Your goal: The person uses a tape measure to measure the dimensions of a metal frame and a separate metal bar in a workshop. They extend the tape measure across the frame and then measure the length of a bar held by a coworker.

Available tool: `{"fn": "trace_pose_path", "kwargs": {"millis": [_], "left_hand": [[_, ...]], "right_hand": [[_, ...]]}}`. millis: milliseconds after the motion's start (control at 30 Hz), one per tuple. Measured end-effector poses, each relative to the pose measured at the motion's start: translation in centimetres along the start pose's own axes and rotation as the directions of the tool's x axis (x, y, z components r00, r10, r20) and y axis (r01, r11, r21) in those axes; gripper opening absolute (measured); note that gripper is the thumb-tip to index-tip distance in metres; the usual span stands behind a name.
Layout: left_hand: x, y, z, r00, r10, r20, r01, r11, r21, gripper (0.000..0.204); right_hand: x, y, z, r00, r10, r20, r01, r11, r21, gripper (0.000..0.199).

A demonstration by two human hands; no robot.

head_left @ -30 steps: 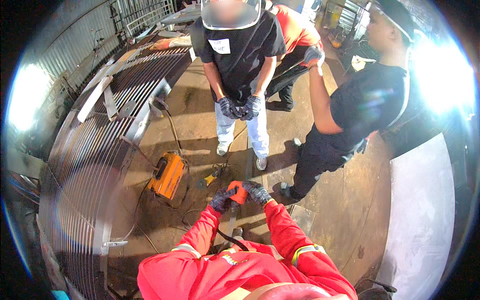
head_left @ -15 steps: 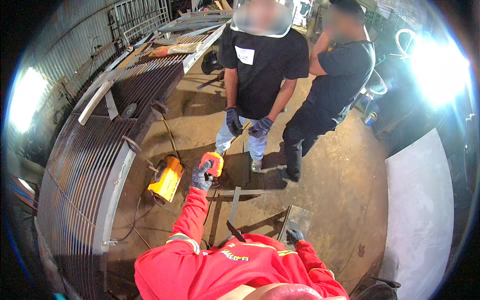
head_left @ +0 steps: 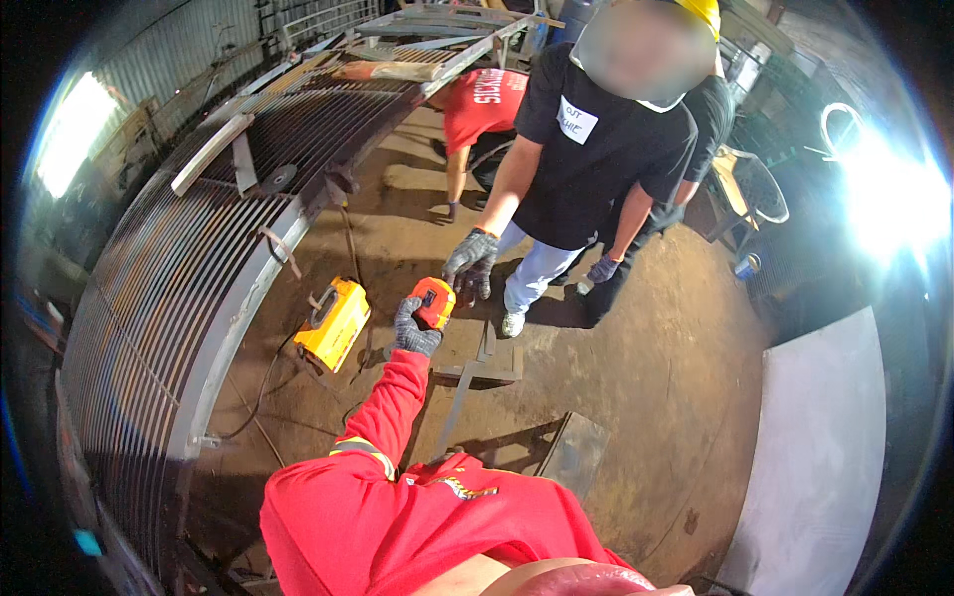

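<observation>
Metal workshop: curved steel grating [head_left: 199,258], yellow welder [head_left: 333,323], steel sheet [head_left: 825,467]

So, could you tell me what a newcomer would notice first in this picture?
At centre, the left hand, gloved and on a red sleeve, holds out an orange tape measure, which a co-worker's gloved hand reaches from above. A yellow welding machine sits on the floor to its left, beside a big curved steel grating.

Co-worker's gloved hand [head_left: 471,263] blocks ahead; yellow box [head_left: 333,323] left; floor [head_left: 636,397] right free.
</observation>
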State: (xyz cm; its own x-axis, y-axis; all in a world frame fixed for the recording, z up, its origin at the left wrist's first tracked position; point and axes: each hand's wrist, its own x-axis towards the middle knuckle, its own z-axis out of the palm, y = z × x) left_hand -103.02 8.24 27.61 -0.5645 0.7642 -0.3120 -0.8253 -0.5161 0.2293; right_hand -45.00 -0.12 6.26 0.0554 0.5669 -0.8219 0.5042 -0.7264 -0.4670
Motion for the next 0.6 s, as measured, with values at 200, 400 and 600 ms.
{"fn": "trace_pose_path", "kwargs": {"millis": [200, 400, 600], "left_hand": [[0.0, -1.2, 0.2, 0.981, 0.017, 0.194, -0.045, 0.989, 0.141, 0.034], [0.9, -1.8, -1.1, 0.966, 0.027, 0.257, -0.079, 0.978, 0.192, 0.033], [2.5, -3.4, 1.2, 0.976, 0.072, 0.203, -0.119, 0.966, 0.231, 0.032]], "right_hand": [[-0.6, -2.1, 0.1, 0.996, 0.048, -0.071, -0.026, 0.959, 0.282, 0.028], [-2.0, -2.5, 0.5, 0.989, 0.095, -0.118, -0.034, 0.897, 0.441, 0.029], [-1.9, 2.2, 1.2, 0.984, 0.155, -0.09, -0.116, 0.933, 0.341, 0.032]]}}
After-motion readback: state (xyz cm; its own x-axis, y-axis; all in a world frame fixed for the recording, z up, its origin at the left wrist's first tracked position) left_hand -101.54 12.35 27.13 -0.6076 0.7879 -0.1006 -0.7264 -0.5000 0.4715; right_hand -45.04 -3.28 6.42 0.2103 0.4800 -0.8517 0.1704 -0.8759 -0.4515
